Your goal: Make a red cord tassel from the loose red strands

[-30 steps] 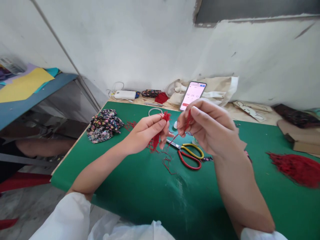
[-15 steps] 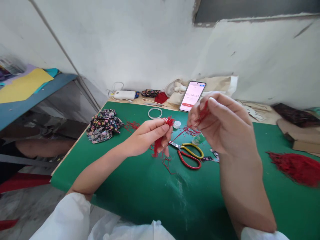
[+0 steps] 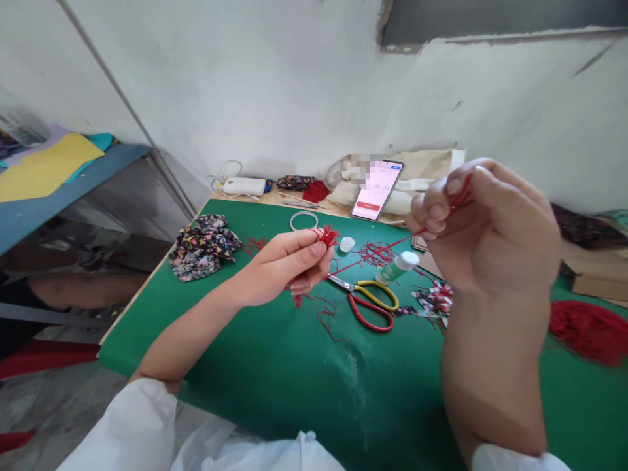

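My left hand point(image 3: 289, 265) is closed around a bundle of red yarn point(image 3: 329, 237), whose looped ends stick out above the thumb. Up at the right, my right hand point(image 3: 485, 222) pinches a red yarn strand point(image 3: 396, 241), with more red yarn folded between its fingers. That strand runs taut between the two hands. Beneath it lie scissors point(image 3: 373, 304) with one yellow and one red handle. A green glue bottle with a white top point(image 3: 398, 267) is just beyond them, near a loose tangle of red yarn point(image 3: 375, 254).
Floral fabric point(image 3: 203, 247) lies at the left of the green mat point(image 3: 275, 386). A phone point(image 3: 377, 190) leans at the back, behind a white cap point(image 3: 347, 244) and a ring point(image 3: 304, 221). A red yarn heap point(image 3: 589, 330) and cardboard box point(image 3: 596, 281) are at the right.
My right hand has moved right and slightly up, drawing the strand longer. My left hand stays about in place, its bundle turned a little. The glue bottle has come into full view.
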Demonstrator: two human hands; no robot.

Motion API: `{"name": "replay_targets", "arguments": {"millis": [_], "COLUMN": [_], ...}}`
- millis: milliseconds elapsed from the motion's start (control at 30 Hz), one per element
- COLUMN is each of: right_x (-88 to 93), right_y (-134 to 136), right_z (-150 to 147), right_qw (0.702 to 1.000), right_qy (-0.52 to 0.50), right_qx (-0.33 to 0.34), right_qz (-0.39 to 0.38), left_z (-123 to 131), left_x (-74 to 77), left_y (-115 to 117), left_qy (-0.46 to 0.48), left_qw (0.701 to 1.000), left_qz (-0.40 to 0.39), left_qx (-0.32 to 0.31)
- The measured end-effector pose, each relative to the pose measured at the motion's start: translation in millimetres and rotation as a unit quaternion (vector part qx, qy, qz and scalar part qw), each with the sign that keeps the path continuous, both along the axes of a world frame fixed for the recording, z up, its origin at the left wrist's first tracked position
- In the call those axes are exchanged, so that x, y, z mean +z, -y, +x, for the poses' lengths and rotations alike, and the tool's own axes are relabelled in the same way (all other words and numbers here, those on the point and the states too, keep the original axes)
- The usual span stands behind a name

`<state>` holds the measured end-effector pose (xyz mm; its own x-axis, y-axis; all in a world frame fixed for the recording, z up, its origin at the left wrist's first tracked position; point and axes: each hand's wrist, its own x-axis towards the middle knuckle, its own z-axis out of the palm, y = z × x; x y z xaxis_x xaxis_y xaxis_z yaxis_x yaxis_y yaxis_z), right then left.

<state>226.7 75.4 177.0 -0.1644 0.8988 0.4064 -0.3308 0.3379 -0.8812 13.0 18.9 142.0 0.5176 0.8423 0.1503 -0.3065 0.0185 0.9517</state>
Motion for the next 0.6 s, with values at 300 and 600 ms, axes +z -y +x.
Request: {"name": "replay_targets", "arguments": {"millis": [300,600], "right_x": [-1.0,-1.3], "right_y": [-4.8,-5.9], "right_z": [1.1,2.6], "right_qw": [1.000,0.999], "right_qy": [-0.013,0.025], "right_qx": [-0.016,-0.019], "right_qz": [-0.002,0.029], "left_z": [-5.2,-6.4], "left_x": [5.1,6.5], "left_y": [1.3,1.1], "left_qy": [-0.012,-0.015], "left_qw": [0.999,0.998], "left_qz": [0.039,0.049], "left_qx": [0.027,0.042]}}
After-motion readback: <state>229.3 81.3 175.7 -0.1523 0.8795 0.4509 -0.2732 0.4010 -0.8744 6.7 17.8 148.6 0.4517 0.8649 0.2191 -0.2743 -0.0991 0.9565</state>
